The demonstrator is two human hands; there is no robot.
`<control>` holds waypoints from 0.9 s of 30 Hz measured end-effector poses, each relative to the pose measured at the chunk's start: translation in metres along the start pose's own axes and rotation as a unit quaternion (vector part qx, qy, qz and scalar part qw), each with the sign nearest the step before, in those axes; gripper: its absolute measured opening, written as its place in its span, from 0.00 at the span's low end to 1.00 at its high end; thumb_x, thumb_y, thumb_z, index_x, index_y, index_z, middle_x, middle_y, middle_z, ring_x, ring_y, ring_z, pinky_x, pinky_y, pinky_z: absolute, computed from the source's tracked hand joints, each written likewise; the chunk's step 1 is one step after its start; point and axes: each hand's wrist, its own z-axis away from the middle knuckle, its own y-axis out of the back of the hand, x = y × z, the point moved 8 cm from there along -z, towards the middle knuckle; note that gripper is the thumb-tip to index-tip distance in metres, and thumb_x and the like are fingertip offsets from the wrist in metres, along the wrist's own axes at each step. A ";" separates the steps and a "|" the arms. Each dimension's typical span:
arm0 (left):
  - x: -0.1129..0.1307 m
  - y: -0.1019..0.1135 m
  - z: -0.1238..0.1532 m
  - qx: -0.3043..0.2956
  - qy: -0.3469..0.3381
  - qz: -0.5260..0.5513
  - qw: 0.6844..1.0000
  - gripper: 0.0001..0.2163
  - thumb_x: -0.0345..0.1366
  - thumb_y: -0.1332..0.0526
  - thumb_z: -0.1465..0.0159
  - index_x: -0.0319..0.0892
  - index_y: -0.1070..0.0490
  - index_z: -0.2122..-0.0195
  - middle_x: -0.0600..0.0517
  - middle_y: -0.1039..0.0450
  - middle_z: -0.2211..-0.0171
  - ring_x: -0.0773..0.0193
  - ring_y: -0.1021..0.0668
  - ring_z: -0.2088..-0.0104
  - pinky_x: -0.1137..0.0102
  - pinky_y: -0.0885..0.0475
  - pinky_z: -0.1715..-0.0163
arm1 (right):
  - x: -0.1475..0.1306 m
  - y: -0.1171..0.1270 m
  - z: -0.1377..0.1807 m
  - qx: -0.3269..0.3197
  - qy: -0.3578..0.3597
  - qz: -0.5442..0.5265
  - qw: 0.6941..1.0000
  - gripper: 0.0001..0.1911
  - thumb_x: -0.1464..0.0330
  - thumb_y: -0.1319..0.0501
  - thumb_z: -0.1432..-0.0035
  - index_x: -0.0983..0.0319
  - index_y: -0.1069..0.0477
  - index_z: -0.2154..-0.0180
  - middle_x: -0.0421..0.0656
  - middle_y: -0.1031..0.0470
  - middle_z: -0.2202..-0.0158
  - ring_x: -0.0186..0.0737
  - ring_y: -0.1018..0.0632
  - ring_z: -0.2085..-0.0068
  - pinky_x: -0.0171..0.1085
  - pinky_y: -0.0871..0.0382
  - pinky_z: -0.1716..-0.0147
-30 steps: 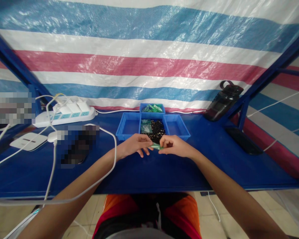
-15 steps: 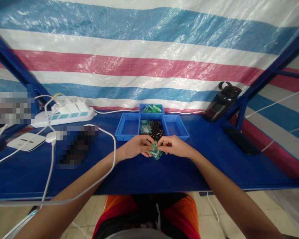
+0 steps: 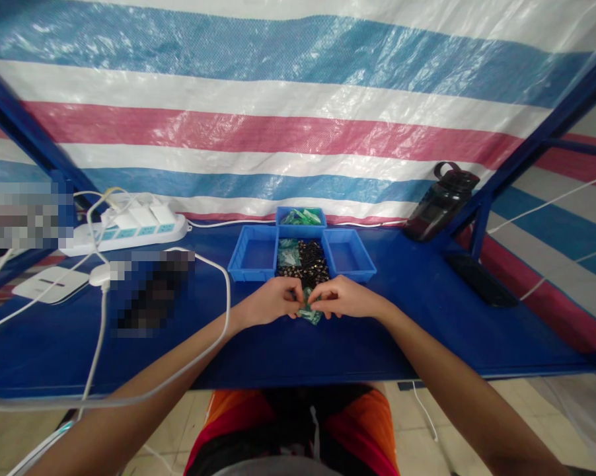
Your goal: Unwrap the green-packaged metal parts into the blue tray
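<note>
While L hand point(image 3: 274, 301) & R hand point(image 3: 350, 297) pinch it, grn pkt point(image 3: 309, 315) crumpled, pale-streaked.

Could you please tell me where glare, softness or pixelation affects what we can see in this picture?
Head view: bright glare streaks the striped sheet; head view again: the green bag between the left hand and right hand looks soft, its contents hard to make out; also head view: coarse pixel blocks obscure a dark object on the table's left side.

Left grip point(image 3: 273, 301) and right grip point(image 3: 348, 297) pinch a green packet point(image 3: 310, 316).
</note>
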 end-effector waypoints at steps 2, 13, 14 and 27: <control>0.001 0.000 0.000 0.004 -0.003 -0.005 1.000 0.08 0.34 0.36 0.45 0.38 0.36 0.73 0.55 0.30 0.78 0.68 0.24 0.76 0.76 0.32 0.76 | 0.001 0.000 0.000 0.002 0.001 -0.001 1.000 0.14 0.61 0.40 0.43 0.63 0.25 0.60 0.39 0.26 0.79 0.30 0.29 0.82 0.27 0.38 0.83; 0.014 0.006 0.002 0.084 -0.096 0.038 0.991 0.20 0.36 0.33 0.45 0.42 0.39 0.54 0.55 0.29 0.69 0.69 0.24 0.70 0.74 0.29 0.69 | -0.018 0.017 0.003 0.069 0.090 0.007 0.994 0.14 0.59 0.40 0.42 0.64 0.24 0.65 0.42 0.24 0.70 0.35 0.27 0.71 0.31 0.36 0.72; 0.015 0.008 0.003 0.095 -0.102 0.037 0.990 0.20 0.36 0.33 0.45 0.42 0.39 0.55 0.55 0.29 0.68 0.69 0.24 0.69 0.73 0.28 0.68 | -0.020 0.018 0.003 0.077 0.098 0.008 0.992 0.14 0.60 0.40 0.42 0.64 0.24 0.65 0.42 0.24 0.69 0.35 0.27 0.69 0.32 0.36 0.70; 0.063 0.000 0.026 0.048 -0.235 -0.171 0.956 0.14 0.37 0.40 0.38 0.40 0.30 0.52 0.45 0.30 0.56 0.60 0.27 0.57 0.67 0.30 0.56 | -0.013 0.020 0.005 0.098 0.039 -0.149 0.983 0.17 0.56 0.38 0.45 0.65 0.30 0.69 0.40 0.28 0.73 0.36 0.25 0.69 0.34 0.32 0.68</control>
